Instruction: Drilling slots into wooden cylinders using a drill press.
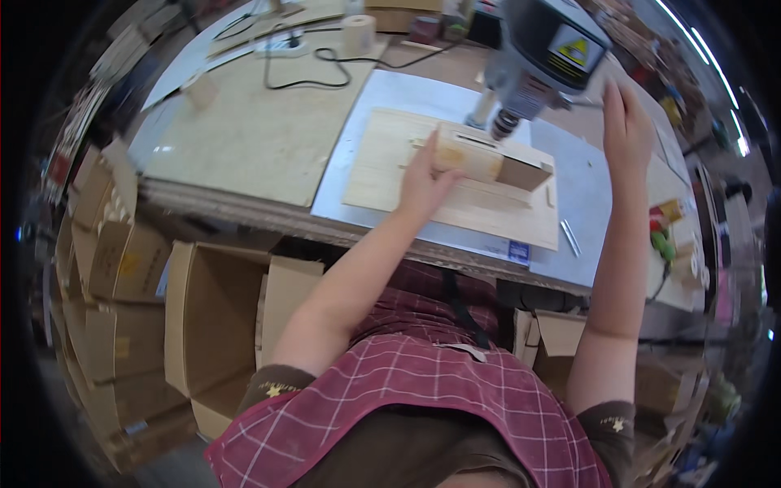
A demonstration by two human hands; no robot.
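My left hand (421, 185) grips the left end of a pale wooden piece (468, 159), rounded and with a narrow slot along its top. The piece rests on a flat wooden board (378, 167), its right end against a block with a brownish front (523, 172). Just above the slotted piece is the chuck (505, 124) of a grey and black drill press (541, 53); whether the bit touches the wood cannot be made out. Raised at the right, my right hand (628, 134) is closed at the drill press lever (584, 104), its fingers partly hidden.
A blue-white sheet (338, 183) lies under the board, with a slim metal rod (573, 238) to the right. A black cable (325, 83) loops across the worktable (244, 150). An open cardboard box (215, 317) stands below the table's left edge. Clutter lines the far right.
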